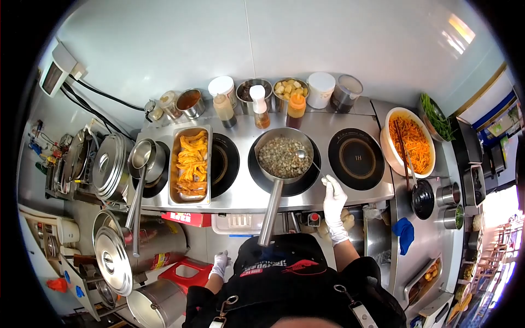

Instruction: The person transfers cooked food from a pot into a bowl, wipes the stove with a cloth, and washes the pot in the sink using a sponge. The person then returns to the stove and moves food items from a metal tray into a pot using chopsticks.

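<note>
My right hand (334,205), in a white glove, is in front of the cooktop with its fingers closed at the handle end of a metal spoon (301,154). The spoon's bowl rests in a saucepan (272,197) of small, pale brown diced food (279,158). That pan sits on a black burner, its long handle pointing toward my body, with neither hand on it. Low at my left side hangs my gloved left hand (219,266), holding nothing, its fingers loosely apart.
A steel tray of orange-yellow strips (191,164) stands left of the pan. Sauce bottles (296,111) and tubs line the wall. Right are a bowl of shredded carrot (413,139) with chopsticks and a black ladle (422,198). A ladle (139,197) and a lidded pot (112,257) stand left.
</note>
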Action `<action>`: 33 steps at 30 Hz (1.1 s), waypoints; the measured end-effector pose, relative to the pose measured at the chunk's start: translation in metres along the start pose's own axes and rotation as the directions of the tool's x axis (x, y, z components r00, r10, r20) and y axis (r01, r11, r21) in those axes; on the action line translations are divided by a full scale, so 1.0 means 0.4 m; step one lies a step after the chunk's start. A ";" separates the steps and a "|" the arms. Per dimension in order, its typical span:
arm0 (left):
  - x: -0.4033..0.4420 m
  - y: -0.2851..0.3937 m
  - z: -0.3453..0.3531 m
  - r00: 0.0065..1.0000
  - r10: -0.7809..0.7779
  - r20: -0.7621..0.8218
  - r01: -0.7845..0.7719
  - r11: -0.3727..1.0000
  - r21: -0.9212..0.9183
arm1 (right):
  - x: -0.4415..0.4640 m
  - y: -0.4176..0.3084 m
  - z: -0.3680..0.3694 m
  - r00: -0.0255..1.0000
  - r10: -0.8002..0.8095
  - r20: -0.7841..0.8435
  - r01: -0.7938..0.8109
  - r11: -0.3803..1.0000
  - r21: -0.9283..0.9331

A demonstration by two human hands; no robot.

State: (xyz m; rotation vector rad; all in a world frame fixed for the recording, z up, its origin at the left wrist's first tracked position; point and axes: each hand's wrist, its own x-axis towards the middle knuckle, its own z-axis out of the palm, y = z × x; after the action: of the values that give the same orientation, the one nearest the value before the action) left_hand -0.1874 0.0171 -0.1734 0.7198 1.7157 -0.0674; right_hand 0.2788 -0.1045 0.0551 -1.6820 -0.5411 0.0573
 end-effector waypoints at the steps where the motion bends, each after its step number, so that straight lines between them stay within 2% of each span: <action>1: 0.001 0.011 0.003 1.000 0.021 0.004 -0.021 1.000 0.004 | -0.001 -0.006 0.003 1.000 0.000 -0.013 0.000 1.000 0.012; 8: -0.024 0.061 0.031 0.997 0.074 0.029 -0.073 0.997 -0.009 | -0.015 -0.007 0.018 0.998 -0.053 -0.037 0.053 0.998 0.021; 10: -0.002 0.053 0.030 0.996 0.083 0.038 -0.083 0.997 -0.005 | -0.018 0.025 0.014 0.989 -0.119 0.086 0.141 0.935 -0.326; 12: 0.029 0.041 0.023 0.997 0.043 0.057 -0.047 0.997 0.060 | -0.014 0.025 0.024 0.988 -0.143 0.059 0.154 0.935 -0.320; 15: 0.018 0.035 0.016 0.998 0.045 0.046 -0.050 0.993 0.110 | 0.011 -0.022 0.038 0.965 -0.258 0.046 0.259 0.909 -0.328; 20: -0.007 0.025 0.007 0.999 0.040 0.038 -0.044 0.991 0.130 | 0.033 -0.040 0.056 0.965 -0.243 0.096 0.260 0.924 -0.280; 23: -0.021 0.016 0.008 0.998 0.063 0.031 -0.065 0.994 0.087 | 0.038 -0.035 0.057 0.971 -0.237 0.029 0.237 0.938 -0.253; 25: -0.023 0.009 0.014 0.996 0.084 0.026 -0.085 0.996 0.041 | 0.042 -0.022 0.049 0.989 -0.145 -0.043 0.138 0.982 -0.127; 29: -0.034 0.006 0.021 0.996 0.090 0.010 -0.091 0.994 0.059 | 0.049 -0.020 0.018 0.995 -0.090 -0.042 0.086 0.992 -0.089; 33: -0.031 0.001 0.024 0.995 0.100 0.025 -0.102 0.990 0.093 | 0.045 -0.023 -0.001 0.994 -0.110 -0.028 0.106 0.988 -0.111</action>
State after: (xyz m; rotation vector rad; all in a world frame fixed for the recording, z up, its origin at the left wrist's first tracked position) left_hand -0.1778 0.0084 -0.1649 0.8726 1.6628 -0.0856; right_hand 0.2921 -0.0971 0.0688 -1.7538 -0.6182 -0.0808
